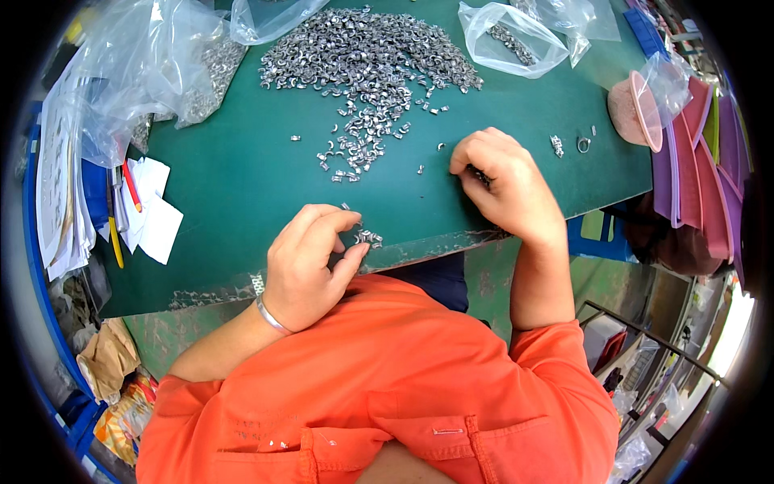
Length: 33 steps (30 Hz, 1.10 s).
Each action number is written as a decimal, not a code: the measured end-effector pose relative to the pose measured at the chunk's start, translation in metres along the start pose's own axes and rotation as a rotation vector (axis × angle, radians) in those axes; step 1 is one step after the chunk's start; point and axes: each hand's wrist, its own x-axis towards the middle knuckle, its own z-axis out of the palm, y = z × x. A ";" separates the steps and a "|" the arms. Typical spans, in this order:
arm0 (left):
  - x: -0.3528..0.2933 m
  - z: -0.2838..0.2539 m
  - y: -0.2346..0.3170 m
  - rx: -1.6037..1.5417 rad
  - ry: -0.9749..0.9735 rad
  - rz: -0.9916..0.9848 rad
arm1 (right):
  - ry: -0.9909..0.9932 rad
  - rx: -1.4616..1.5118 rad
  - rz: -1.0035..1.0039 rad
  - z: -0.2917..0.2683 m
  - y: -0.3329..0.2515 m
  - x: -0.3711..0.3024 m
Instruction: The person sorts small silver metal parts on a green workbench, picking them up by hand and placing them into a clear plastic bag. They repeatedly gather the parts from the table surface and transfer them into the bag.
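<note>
A large heap of small, curved silver metal parts (363,48) lies at the far middle of the green table (234,194), trailing toward me. My left hand (310,254) rests near the front edge, thumb and forefinger apart around a few loose metal parts (371,238). One more piece sits against its forefinger. To the right, my right hand (508,181) is curled with the fingers bent inward over the table. Some dark grey metal bits show in its palm, partly hidden by the fingers.
Clear plastic bags (137,73) with more parts stand at the far left, beside papers (64,177) and a yellow pen (115,242). An open bag (516,40) lies far right. A pink cup (634,111) stands near the right edge, by a metal ring (583,144).
</note>
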 end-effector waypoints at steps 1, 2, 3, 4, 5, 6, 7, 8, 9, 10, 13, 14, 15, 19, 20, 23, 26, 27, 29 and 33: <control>0.000 0.000 0.000 0.000 0.004 -0.003 | -0.033 -0.003 0.019 -0.005 0.001 -0.001; -0.001 0.001 0.000 0.000 0.009 -0.007 | -0.019 0.017 0.024 -0.007 0.000 0.000; -0.001 0.001 0.000 0.002 0.007 -0.001 | -0.002 0.034 0.034 -0.010 -0.001 0.000; 0.000 0.000 0.000 0.004 0.006 0.004 | 0.014 0.051 0.044 -0.011 -0.002 -0.001; 0.000 0.000 0.000 0.007 0.006 0.009 | 0.122 0.066 0.010 -0.004 -0.001 0.003; 0.000 0.000 0.000 0.000 0.005 0.007 | 0.176 0.063 -0.002 0.006 -0.002 0.008; 0.000 0.000 0.000 -0.006 0.004 0.005 | 0.231 0.061 -0.015 0.015 -0.004 0.013; 0.000 0.000 0.000 -0.011 0.003 0.004 | 0.286 0.060 -0.027 0.022 -0.003 0.016; 0.000 0.000 0.000 -0.017 0.001 -0.001 | 0.269 0.028 -0.044 0.025 0.001 0.017; 0.000 0.000 0.000 -0.022 0.000 -0.006 | 0.290 0.070 -0.014 0.026 0.000 0.018; 0.000 -0.001 0.000 -0.018 -0.004 -0.012 | 0.327 0.199 0.016 0.029 -0.011 0.014; 0.000 -0.001 0.000 -0.013 -0.005 -0.013 | 0.325 0.246 -0.017 0.031 -0.017 0.013; 0.000 -0.001 0.001 -0.007 -0.004 -0.014 | 0.296 0.252 -0.077 0.034 -0.026 0.012; 0.001 -0.001 0.002 -0.002 -0.001 -0.012 | 0.195 0.376 -0.213 0.049 -0.051 0.010; 0.002 -0.001 0.002 -0.006 -0.002 -0.010 | 0.143 0.402 -0.234 0.052 -0.054 0.009; 0.003 -0.001 0.002 -0.005 0.005 0.001 | 0.046 0.442 -0.260 0.053 -0.053 0.008; 0.002 -0.001 0.003 -0.001 -0.003 -0.016 | 0.052 0.370 -0.239 0.043 -0.048 0.013; 0.002 -0.002 0.003 -0.002 -0.002 -0.015 | 0.089 0.335 -0.216 0.041 -0.047 0.014; 0.001 -0.002 0.002 -0.002 0.002 -0.015 | 0.184 0.321 -0.176 0.042 -0.043 0.019; 0.000 -0.001 0.001 -0.013 0.016 0.005 | 0.213 0.275 -0.116 0.042 -0.039 0.019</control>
